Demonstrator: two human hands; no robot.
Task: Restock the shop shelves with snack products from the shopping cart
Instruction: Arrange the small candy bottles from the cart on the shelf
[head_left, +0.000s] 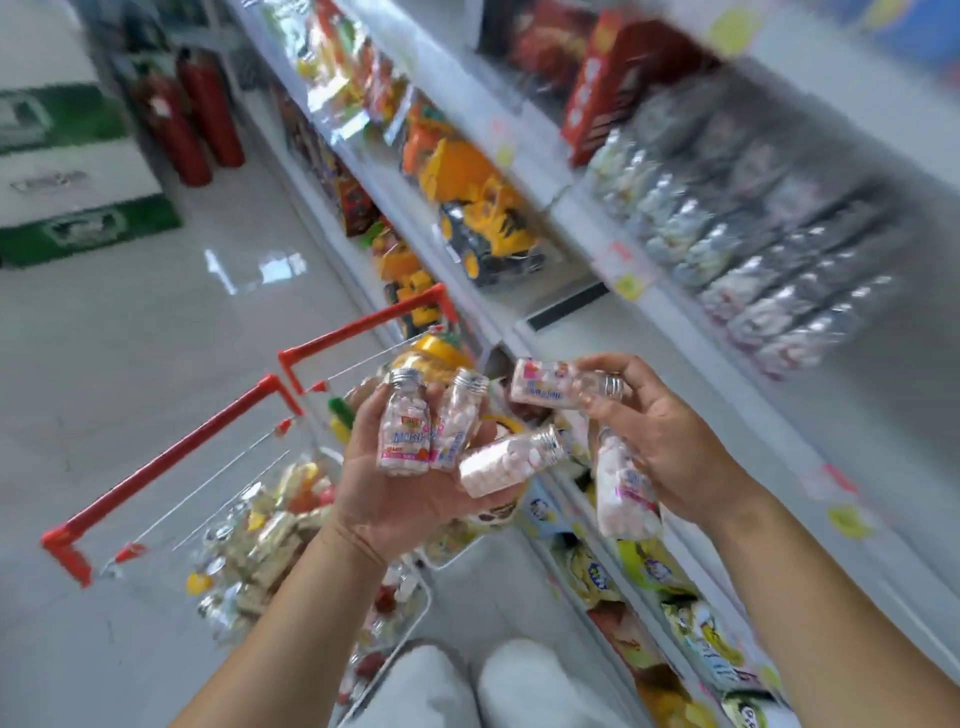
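My left hand (410, 493) lies palm up and cradles three small clear candy bottles (405, 431) with silver caps and pink-white sweets inside. My right hand (660, 431) pinches another such bottle (550, 387) sideways between thumb and fingers. It also holds a second bottle (623, 488) under the palm. Both hands hover over the red-handled shopping cart (171, 457), which is full of snack packs. To the right, the middle shelf (649, 332) carries rows of similar bottles (748, 260). The view is motion-blurred.
Toy trucks in bags (483, 223) stand on the shelf to the left of the bottles. Bagged snacks (670, 623) fill the lower shelf by my right arm. Two red fire extinguishers (192, 114) and green-white boxes (67, 171) stand at the aisle's far end.
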